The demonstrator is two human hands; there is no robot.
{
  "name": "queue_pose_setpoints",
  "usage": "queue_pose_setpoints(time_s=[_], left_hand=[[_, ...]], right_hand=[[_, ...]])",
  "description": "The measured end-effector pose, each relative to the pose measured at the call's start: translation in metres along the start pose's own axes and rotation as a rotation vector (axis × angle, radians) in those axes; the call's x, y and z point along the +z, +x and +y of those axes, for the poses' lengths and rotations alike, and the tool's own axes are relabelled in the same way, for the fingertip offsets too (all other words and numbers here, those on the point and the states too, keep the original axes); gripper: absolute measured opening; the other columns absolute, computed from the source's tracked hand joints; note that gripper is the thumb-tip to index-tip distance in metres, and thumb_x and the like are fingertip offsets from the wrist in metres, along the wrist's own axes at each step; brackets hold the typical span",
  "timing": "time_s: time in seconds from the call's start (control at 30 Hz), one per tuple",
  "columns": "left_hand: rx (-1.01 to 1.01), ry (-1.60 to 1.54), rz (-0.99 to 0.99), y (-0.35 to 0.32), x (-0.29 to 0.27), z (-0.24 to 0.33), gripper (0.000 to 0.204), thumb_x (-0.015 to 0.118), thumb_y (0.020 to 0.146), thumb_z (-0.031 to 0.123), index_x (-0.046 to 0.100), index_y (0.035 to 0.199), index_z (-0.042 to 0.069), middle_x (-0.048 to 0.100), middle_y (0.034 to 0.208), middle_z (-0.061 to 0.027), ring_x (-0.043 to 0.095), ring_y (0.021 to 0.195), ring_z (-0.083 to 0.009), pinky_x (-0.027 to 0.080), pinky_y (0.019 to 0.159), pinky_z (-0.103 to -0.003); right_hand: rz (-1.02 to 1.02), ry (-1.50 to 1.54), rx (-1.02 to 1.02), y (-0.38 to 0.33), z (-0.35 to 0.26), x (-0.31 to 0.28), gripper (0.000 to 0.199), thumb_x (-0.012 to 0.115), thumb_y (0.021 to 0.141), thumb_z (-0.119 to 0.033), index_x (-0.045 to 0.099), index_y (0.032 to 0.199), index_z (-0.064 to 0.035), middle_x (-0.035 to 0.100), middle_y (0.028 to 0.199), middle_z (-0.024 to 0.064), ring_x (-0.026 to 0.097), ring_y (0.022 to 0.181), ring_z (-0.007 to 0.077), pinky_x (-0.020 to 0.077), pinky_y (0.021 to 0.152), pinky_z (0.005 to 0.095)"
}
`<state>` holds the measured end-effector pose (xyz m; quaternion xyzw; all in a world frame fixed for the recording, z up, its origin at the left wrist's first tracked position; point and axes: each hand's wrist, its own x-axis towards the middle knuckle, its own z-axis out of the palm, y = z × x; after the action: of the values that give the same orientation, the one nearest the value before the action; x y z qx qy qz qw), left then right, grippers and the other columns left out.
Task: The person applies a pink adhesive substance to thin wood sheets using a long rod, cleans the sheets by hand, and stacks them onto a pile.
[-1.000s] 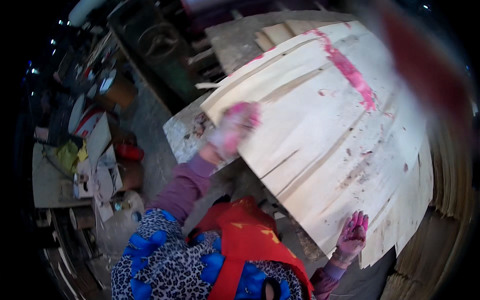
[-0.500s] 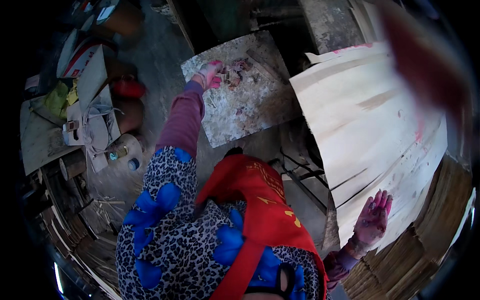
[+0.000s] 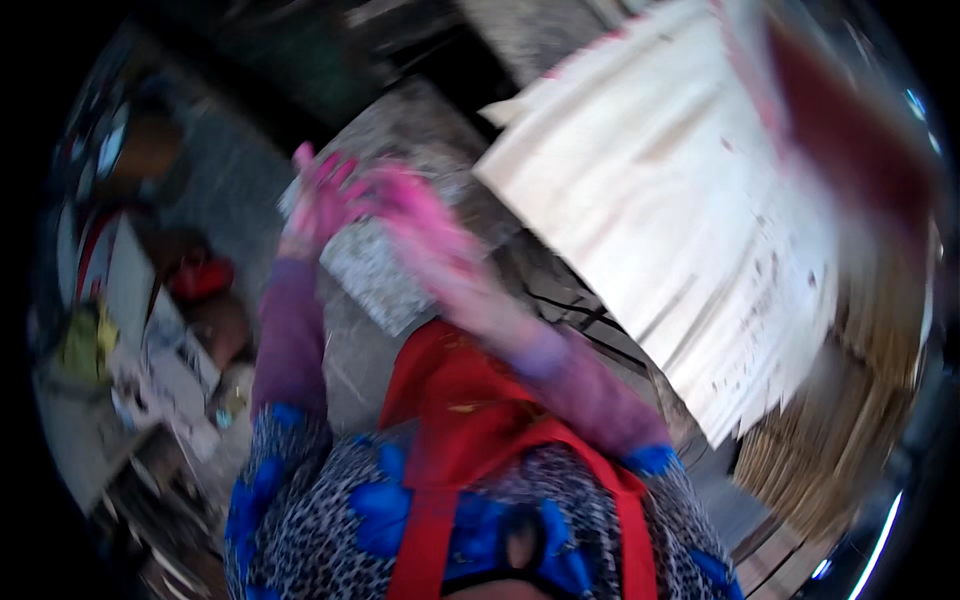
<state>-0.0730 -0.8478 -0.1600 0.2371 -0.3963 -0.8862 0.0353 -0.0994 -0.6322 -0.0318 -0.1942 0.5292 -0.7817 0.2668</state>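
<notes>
Two pink-stained hands (image 3: 325,205) (image 3: 425,225) are at a mottled, grey-white board (image 3: 372,278).

There are two hands (image 3: 325,205), two purple sleeves (image 3: 290,340) and one red apron (image 3: 445,450).

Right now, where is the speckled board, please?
In the head view, the board lies upper left, partly behind the right hand, left of the pale sheet.

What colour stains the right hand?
Bright pink on the right hand; the head view shows it, though blurred.
</notes>
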Motion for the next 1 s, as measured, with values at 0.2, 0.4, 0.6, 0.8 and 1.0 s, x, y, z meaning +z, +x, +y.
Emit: queue_pose_setpoints(time_s=[0.2, 0.4, 0.6, 0.8, 1.0], left_hand=[[0.103, 0.121, 0.341, 0.000, 0.065, -0.036, 0.059, 0.036, 0.089, 0.049, 0.032, 0.133, 0.011, 0.046, 0.122, -0.0134, 0.042, 0.115, -0.0301, 0.038, 0.093, -0.042], [0.321, 0.616, 0.593, 0.028, -0.084, -0.026, 0.041, 0.054, 0.085, 0.034, 0.054, 0.112, 0.002, 0.060, 0.094, -0.0067, 0.055, 0.080, -0.0165, 0.047, 0.073, -0.031], [-0.053, 0.181, 0.392, -0.039, 0.019, -0.062, 0.067, 0.050, 0.079, 0.061, 0.045, 0.121, 0.009, 0.061, 0.096, -0.0097, 0.058, 0.065, -0.0176, 0.048, 0.055, -0.030], [0.072, 0.566, 0.669, -0.033, -0.039, -0.140, 0.050, 0.051, 0.083, 0.050, 0.064, 0.086, 0.002, 0.065, 0.077, -0.0124, 0.060, 0.071, -0.0221, 0.046, 0.066, -0.032], [-0.115, 1.258, 0.891, 0.003, -0.055, -0.110, 0.067, 0.044, 0.076, 0.065, 0.064, 0.089, 0.003, 0.061, 0.094, -0.0234, 0.059, 0.088, -0.0347, 0.042, 0.080, -0.040]], right_hand=[[0.071, -0.345, -0.047, 0.081, 0.139, 0.029, 0.063, 0.038, 0.088, -0.051, 0.028, 0.137, -0.0128, 0.030, 0.138, 0.0152, 0.027, 0.128, 0.0295, 0.0221, 0.104, 0.0357], [-0.063, 0.111, 0.473, 0.013, 0.075, 0.040, 0.063, 0.038, 0.087, -0.053, 0.028, 0.137, -0.0160, 0.037, 0.134, 0.0071, 0.035, 0.122, 0.0249, 0.0294, 0.098, 0.0373], [0.150, 0.752, 0.468, -0.022, 0.107, -0.008, 0.050, 0.048, 0.088, -0.040, 0.040, 0.128, -0.0103, 0.048, 0.122, 0.0036, 0.045, 0.111, 0.0152, 0.0334, 0.096, 0.0338], [-0.018, 0.810, 0.392, -0.039, 0.173, 0.008, 0.039, 0.043, 0.092, -0.022, 0.041, 0.126, -0.0031, 0.048, 0.123, 0.0056, 0.044, 0.112, 0.0158, 0.0326, 0.097, 0.0283], [0.134, 0.618, 0.634, -0.075, 0.116, -0.016, 0.042, 0.041, 0.092, -0.019, 0.036, 0.130, -0.0014, 0.043, 0.130, 0.0085, 0.042, 0.118, 0.0188, 0.0292, 0.102, 0.0302]])
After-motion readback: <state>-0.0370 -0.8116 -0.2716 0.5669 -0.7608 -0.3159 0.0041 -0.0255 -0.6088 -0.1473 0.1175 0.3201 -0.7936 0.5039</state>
